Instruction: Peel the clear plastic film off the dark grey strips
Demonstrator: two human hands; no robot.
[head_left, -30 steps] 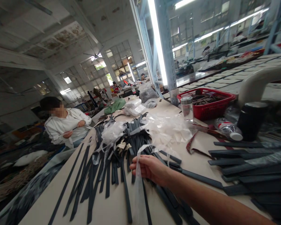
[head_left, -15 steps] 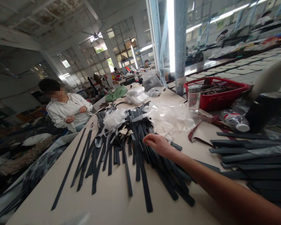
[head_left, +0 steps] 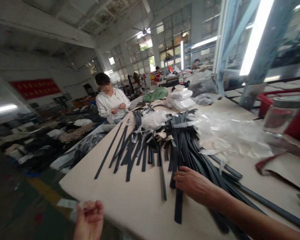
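Several flat black straps (head_left: 130,160) lie fanned over the pale tabletop. My right hand (head_left: 193,185) is at the near part of the bundle, its fingers bent over a black strap (head_left: 178,208) that sticks out towards me; the thumb is hidden. My left hand (head_left: 88,218) is off the table's near left edge, fingers curled and closed on a thin piece of clear plastic film (head_left: 67,203) that pokes out to the left. Crumpled translucent plastic bags (head_left: 230,133) lie against the bundle on its right, and another plastic bag (head_left: 153,120) rests on top of it.
A glass jar (head_left: 280,115) stands at the right in front of a red basket (head_left: 267,100). Green cloth (head_left: 156,94) and wrapped plastic packs (head_left: 181,100) lie farther back. A person in a white jacket (head_left: 112,103) sits at the far left edge. A blue metal post (head_left: 260,66) rises behind.
The view has swung left. My left hand has come into sight with the plastic film. My right hand has moved nearer along the straps and its fingers are now on one.
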